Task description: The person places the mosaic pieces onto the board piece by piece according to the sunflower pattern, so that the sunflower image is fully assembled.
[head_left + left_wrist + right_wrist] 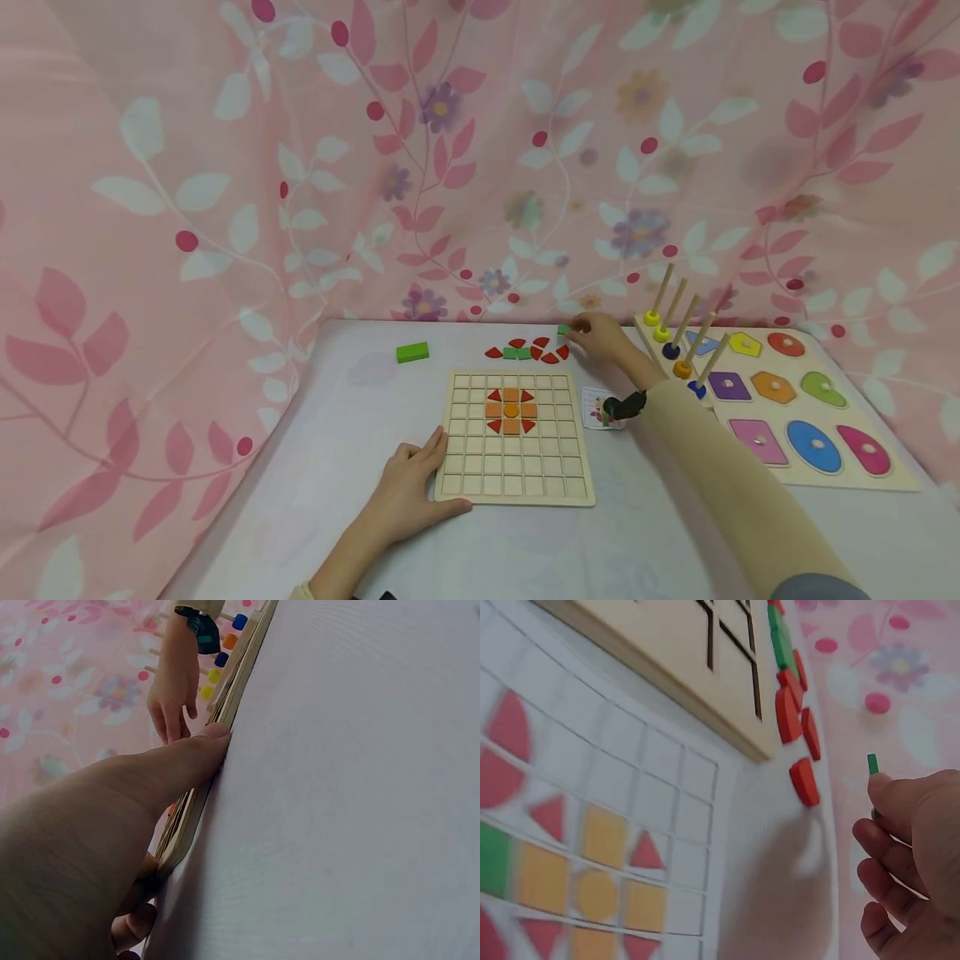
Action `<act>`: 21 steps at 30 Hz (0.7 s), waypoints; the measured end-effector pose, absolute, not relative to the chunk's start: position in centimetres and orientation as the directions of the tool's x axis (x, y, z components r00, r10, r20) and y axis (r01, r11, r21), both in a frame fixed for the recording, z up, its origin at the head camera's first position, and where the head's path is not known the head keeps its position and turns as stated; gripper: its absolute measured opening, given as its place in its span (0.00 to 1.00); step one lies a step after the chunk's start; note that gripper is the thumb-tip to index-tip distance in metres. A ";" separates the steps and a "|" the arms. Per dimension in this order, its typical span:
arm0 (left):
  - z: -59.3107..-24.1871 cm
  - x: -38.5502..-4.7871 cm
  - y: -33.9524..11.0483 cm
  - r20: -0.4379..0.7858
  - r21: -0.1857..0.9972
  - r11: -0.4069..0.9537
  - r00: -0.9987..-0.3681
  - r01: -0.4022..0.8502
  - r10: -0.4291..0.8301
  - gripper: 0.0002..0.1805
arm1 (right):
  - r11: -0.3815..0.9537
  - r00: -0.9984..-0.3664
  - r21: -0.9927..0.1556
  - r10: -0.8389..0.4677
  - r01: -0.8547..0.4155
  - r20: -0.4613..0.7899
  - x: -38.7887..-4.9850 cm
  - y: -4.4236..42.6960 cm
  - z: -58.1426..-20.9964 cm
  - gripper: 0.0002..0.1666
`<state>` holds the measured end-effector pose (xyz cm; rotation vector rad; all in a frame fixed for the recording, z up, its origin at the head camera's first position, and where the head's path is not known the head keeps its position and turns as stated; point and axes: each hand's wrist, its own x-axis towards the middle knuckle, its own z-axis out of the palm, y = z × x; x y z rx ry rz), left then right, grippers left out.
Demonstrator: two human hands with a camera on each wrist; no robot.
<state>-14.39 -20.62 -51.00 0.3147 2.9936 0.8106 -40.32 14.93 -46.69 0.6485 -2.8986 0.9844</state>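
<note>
Nearest, the left hand [408,485] is bracing the grid board [555,446] at its near left corner, thumb and fingers spread apart along two edges. On the board, four orange squares [511,427] are surrounding one orange circle [511,411], with four red triangles [528,426] sitting at the corners. One printed card [591,408] is lying just beside the right edge. Farther right, one puzzle board [847,478] is holding nine shapes, and one bead stand [686,322] is raising five pegs. Behind the board, six loose red pieces [550,358] and two loose green pieces [510,353] are lying together, one lime-green block [412,352] well left of them. Past the far right corner, the right hand [600,337], the nearer one, is pinching one green piece [563,330], its thin strip pointing away from the fingertips; the deciding relation is probably the board's lying nearward and left of that pinch.
</note>
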 end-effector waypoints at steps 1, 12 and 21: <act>-51.0 -14.4 -20.6 0.028 0.501 0.845 -0.979 0.187 0.200 0.66 | 0.702 -0.914 -0.597 -0.373 -0.389 0.156 -39.9 14.9 -46.7 0.20; -50.9 -14.4 -20.6 0.016 0.502 0.847 -0.981 0.175 0.193 0.65 | 0.619 -0.905 -0.662 -0.330 -0.423 0.269 -32.5 13.9 -45.7 0.19; -50.6 -14.2 -20.4 0.015 0.512 0.840 -0.980 0.179 0.200 0.63 | 0.550 -0.897 -0.715 -0.341 -0.432 0.280 -27.4 11.4 -45.8 0.15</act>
